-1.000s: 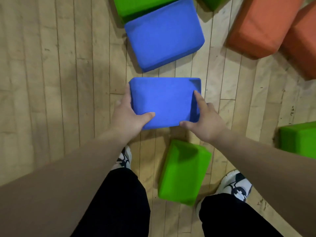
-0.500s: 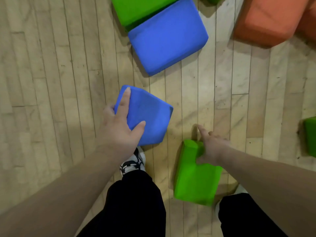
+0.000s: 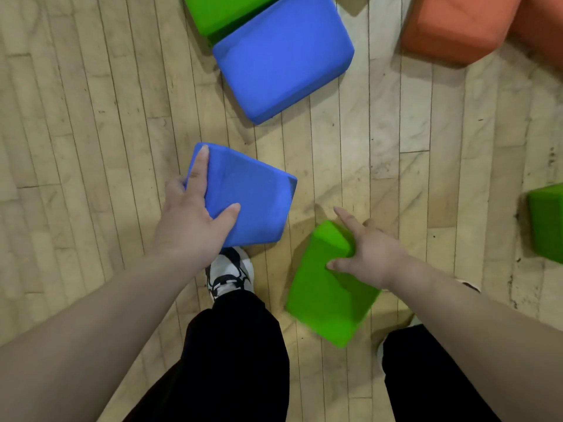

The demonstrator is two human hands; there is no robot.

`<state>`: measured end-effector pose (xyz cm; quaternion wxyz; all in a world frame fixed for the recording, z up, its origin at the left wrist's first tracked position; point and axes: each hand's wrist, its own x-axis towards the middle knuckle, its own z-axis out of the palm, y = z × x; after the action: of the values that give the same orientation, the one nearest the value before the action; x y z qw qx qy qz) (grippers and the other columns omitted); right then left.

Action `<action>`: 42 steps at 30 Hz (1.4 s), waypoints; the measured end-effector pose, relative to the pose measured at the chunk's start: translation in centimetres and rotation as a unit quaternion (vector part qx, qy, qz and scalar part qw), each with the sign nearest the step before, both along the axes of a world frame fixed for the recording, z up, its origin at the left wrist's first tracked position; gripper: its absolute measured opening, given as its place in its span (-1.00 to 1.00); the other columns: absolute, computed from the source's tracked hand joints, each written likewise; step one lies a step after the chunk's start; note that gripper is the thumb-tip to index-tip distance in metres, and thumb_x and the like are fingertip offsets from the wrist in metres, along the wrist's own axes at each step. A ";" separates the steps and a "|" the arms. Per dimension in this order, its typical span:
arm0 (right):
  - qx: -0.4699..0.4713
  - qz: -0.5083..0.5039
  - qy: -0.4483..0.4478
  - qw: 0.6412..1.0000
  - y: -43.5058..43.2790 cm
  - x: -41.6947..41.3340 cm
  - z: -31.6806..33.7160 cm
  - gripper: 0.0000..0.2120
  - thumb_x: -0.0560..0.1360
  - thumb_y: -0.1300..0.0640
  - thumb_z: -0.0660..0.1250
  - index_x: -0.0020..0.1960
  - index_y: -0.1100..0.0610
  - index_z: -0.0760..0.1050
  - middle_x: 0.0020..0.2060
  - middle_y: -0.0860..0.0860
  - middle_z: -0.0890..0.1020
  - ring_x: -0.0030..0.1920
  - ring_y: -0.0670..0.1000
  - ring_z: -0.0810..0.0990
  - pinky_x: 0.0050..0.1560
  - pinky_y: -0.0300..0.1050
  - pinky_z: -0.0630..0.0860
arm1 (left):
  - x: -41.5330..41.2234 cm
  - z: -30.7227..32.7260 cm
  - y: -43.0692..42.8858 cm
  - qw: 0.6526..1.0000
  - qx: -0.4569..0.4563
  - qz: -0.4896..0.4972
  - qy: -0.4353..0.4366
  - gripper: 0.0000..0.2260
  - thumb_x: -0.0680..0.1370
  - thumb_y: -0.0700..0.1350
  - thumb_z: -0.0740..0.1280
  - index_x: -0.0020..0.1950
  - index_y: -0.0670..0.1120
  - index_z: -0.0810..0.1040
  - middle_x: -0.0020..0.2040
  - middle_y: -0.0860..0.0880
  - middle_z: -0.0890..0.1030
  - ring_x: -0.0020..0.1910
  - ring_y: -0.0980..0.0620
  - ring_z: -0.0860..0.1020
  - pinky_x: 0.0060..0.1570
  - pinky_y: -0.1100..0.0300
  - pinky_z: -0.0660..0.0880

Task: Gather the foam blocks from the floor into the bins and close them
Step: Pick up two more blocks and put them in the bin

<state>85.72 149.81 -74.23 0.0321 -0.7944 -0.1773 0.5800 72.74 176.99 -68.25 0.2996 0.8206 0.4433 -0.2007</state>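
Observation:
My left hand (image 3: 192, 220) grips a small blue foam block (image 3: 254, 202) by its near left corner, thumb on top, and holds it tilted above the wooden floor. My right hand (image 3: 370, 254) grasps the far end of a green foam block (image 3: 326, 296) that lies between my feet, thumb on its top face and fingers down its right side, index finger pointing out past the edge. No bin is in sight.
A larger blue block (image 3: 283, 56) lies on the floor ahead, overlapping a green block (image 3: 219, 10). Orange blocks (image 3: 457, 25) sit at the top right, another green block (image 3: 548, 223) at the right edge. My shoe (image 3: 230, 274) is under the held blue block.
My right hand let go of the blue block and moved down onto the green block. The left hand alone now carries the blue block, swung left and tilted.

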 end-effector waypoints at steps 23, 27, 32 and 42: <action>0.028 -0.206 -0.178 0.962 -9.4 5.5 29.3 -0.02 0.52 -0.17 0.40 0.61 -0.33 -0.28 0.31 0.13 0.34 0.25 0.22 0.54 0.28 0.12 0.50 | 10.8 24.2 -13.1 0.983 -0.006 -0.174 0.066 -0.20 0.55 0.21 0.34 0.61 0.38 -0.14 0.29 0.00 0.26 0.12 -0.06 0.43 0.10 0.01 0.52; 0.006 -0.313 -0.214 0.925 -14.0 4.1 39.2 -0.01 0.51 -0.18 0.42 0.62 -0.32 -0.26 0.37 0.16 0.32 0.36 0.23 0.46 0.36 0.12 0.44 | 14.7 33.8 -16.2 0.962 0.004 -0.273 0.009 -0.17 0.54 0.20 0.38 0.62 0.36 -0.12 0.40 -0.08 0.25 0.34 -0.12 0.42 0.20 -0.01 0.50; -0.001 -0.468 -0.258 0.845 -18.5 -1.8 51.2 -0.02 0.50 -0.18 0.41 0.61 -0.34 -0.26 0.29 0.14 0.37 0.25 0.22 0.53 0.29 0.09 0.49 | 16.6 45.7 -21.1 0.914 0.016 -0.403 -0.042 -0.17 0.54 0.21 0.39 0.63 0.35 -0.10 0.41 -0.11 0.27 0.31 -0.19 0.45 0.23 -0.07 0.49; -0.067 -0.717 -0.279 0.635 -24.0 -25.0 67.1 -0.02 0.52 -0.18 0.41 0.60 -0.37 -0.29 0.40 0.17 0.34 0.31 0.22 0.50 0.26 0.06 0.51 | 9.1 60.6 -35.1 0.719 -0.028 -0.689 -0.093 -0.18 0.54 0.19 0.39 0.63 0.35 -0.07 0.29 -0.07 0.32 0.14 -0.14 0.51 0.10 -0.02 0.52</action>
<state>60.67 125.81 -7.17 0.3335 -0.7956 0.4873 0.1354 81.86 141.90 -7.68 0.1415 0.9053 -0.2802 -0.2863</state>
